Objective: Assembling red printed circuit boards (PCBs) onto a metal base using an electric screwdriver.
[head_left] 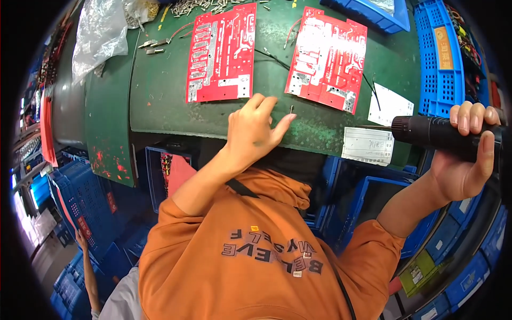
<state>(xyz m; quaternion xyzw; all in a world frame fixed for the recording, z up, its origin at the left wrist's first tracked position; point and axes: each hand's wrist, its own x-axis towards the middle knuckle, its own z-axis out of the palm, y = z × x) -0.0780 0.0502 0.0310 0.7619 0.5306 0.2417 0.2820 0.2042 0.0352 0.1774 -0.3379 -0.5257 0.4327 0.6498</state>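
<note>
closing around a black power screwdriver (434, 133), the right hand (460, 172) has its fingers curled over the far side of the body and its thumb on the near side, at the right of the scene. the tool lies roughly level, its thin shaft pointing left above a near paper slip (368, 146). the left hand (253, 126) is over the near edge of the green tabletop (170, 112), its thumb spread away from its bent fingers, with no firm pinch visible. a small screw (292, 110) shows just beyond the thumb tip; whether the two touch, i cannot tell. farther off, two red circuit boards lie side by side, the left board (221, 58) just beyond the left hand's fingers and the right board (328, 58) a little to the right, partly washed out by glare. a black cable (273, 57) runs across the gap between them. a second paper slip (389, 104) lies to the right of the right board, with a perforated blue crate (440, 61) beyond it. loose metal pieces (200, 7) are scattered at the far edge, near a blue tray (376, 15) at far right and a clear plastic bag (101, 34) at far left. at near left, another person's hand (81, 240) touches a stacked blue bin (88, 197).
</note>
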